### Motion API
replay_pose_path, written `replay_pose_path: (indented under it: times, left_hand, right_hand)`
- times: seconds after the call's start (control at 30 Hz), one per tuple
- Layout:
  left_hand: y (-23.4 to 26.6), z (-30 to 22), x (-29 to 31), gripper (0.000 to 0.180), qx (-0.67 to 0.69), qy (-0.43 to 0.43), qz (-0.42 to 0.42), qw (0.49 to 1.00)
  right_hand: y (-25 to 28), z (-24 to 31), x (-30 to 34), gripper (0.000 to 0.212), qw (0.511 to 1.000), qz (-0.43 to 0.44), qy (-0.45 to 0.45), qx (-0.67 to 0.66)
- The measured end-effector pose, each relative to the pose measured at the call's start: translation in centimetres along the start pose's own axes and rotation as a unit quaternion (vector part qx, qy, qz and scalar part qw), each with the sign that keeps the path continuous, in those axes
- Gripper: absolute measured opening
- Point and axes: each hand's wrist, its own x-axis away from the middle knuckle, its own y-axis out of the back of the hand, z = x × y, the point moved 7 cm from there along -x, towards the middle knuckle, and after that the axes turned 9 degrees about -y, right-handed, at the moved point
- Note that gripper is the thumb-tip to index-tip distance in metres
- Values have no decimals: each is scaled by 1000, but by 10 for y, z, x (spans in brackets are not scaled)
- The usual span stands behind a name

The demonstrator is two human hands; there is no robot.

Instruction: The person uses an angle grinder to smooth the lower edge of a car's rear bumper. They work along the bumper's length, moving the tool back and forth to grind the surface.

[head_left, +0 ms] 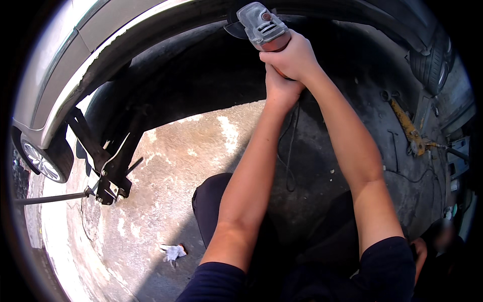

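An angle grinder (264,25) with a grey, dusty head and a reddish body is held out in front of me, up against the dark underside of the car's edge. My right hand (294,58) wraps round its body just behind the head. Lower down, my left hand (282,88) is closed round the rear of the same tool, partly hidden by the right one. The dark disc and guard (235,29) sit at the tool's left side, close to the curved car panel (176,19). A black cord (288,146) hangs from the grinder.
At the left, a black jack (108,189) with a long bar stands beneath the raised car, near a wheel (43,161). A white glove (173,251) lies on the concrete. To the right are a yellow jack (406,126) and a tyre (430,68). Another person's hand (419,254) shows lower right.
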Motion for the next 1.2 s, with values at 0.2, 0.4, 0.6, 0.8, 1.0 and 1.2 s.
replay_pose_path:
  times: [0.2, 0.4, 0.6, 0.8, 1.0, 1.2]
  left_hand:
    - [-2, 9, 5, 89, -26, 37, 4, 999]
    - [-7, 11, 4, 64, -3, 7, -7, 1000]
    - [-7, 5, 6, 64, -24, 1, -6, 1000]
    - [-6, -5, 3, 58, -44, -37, -19, 998]
    - [0, -1, 1, 49, -39, -51, -22, 998]
    - [5, -2, -1, 58, -61, -56, -8, 996]
  right_hand:
    - [3, -14, -4, 64, 1000, 1, -22, -13]
    - [5, -18, -5, 64, 1000, -9, -16, -1]
    - [5, -23, -3, 64, 999, -19, -32, -1]
    - [6, -13, 0, 65, 1000, -18, 1, 2]
    - [-2, -3, 1, 65, 999, -8, 32, -2]
    - [-4, -5, 2, 63, 1000, -11, 15, -8]
